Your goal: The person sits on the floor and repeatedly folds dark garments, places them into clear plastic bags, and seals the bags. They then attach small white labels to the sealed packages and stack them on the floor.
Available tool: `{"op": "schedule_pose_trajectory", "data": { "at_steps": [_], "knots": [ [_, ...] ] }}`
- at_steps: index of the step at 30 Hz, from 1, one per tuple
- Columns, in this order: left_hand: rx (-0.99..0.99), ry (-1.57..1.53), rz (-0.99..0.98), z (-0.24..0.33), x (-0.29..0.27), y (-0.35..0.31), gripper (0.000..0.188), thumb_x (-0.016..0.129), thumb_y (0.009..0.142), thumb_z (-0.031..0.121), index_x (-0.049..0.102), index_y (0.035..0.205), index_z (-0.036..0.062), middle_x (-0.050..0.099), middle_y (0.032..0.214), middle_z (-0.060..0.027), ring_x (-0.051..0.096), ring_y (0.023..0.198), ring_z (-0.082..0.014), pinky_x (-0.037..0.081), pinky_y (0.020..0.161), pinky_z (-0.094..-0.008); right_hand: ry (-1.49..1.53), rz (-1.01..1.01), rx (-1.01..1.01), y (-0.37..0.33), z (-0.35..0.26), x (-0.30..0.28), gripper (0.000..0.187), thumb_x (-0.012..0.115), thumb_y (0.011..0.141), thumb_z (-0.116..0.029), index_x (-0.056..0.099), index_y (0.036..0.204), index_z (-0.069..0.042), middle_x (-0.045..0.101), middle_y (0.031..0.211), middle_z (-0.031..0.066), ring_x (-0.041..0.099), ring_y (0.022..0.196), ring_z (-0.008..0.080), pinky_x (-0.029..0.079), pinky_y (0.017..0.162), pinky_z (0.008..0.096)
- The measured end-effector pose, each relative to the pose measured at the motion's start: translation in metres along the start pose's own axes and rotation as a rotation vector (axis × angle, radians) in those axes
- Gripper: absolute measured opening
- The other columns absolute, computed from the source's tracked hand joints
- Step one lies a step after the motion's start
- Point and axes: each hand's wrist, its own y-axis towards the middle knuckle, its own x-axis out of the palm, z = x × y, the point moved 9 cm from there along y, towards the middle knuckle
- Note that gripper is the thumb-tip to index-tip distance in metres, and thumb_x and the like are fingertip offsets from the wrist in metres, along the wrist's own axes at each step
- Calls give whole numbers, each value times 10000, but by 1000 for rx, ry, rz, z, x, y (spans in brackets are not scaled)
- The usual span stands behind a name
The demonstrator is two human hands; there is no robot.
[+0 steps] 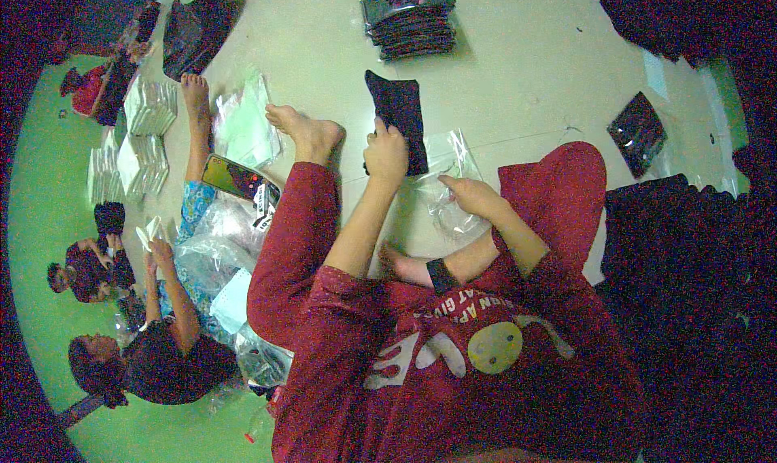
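A black folded garment [403,99] lies on the pale floor in front of me. My left hand [386,151] is on its near left part, fingers curled over the cloth. Just right of it is a clear plastic bag [457,150], its film crumpled and reaching toward the garment's lower edge. The fingers of my right hand [473,196] are closed on this bag. Exactly where the bag's opening is, I cannot tell.
Ahead stands a stack of bagged black garments [411,30]. A black packet [638,133] and dark cloth piles [680,252] lie at right. To the left are plastic bags [212,244], a phone [240,180], white packet stacks [146,131] and a co-worker [162,366] handling something white.
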Motion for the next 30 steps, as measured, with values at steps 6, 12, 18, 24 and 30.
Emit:
{"op": "schedule_pose_trajectory", "data": {
  "at_steps": [6,12,18,24,30],
  "knots": [
    [-69,-84,-104,29,15,-11,738,697,598,434,459,1123,-28,162,1348,-200,322,1148,-430,497,693,-456,-12,-18,3,0,0,1,453,491,759,-108,401,1203,-110,576,919,210,571,834,340,453,702,426],
    [-41,-12,-61,34,26,-14,496,621,682,247,495,1088,-9,181,1350,-201,339,1143,-434,495,706,-454,15,-18,14,1,3,4,452,470,762,-88,401,1207,-113,567,941,222,563,859,344,446,724,419],
    [-19,-365,-26,-8,33,-6,382,543,714,139,533,1068,-3,442,1181,-196,494,1021,-307,478,753,-376,-56,43,-44,0,0,2,431,421,777,-80,402,1206,-113,584,909,189,581,835,315,465,700,423],
    [-69,-1162,-381,-63,15,-37,393,539,757,126,509,1124,-11,603,927,-85,576,786,-188,466,714,-305,49,-70,-24,0,2,7,422,408,772,-80,395,1193,-87,582,908,197,567,844,338,443,729,404],
    [133,-1147,-733,-43,-72,-128,365,461,735,27,530,1089,-23,598,964,-94,541,884,-153,409,808,-263,144,-17,-218,0,-17,-2,413,443,777,-139,411,1184,-74,580,967,170,560,895,315,446,760,395]
  ]
}}
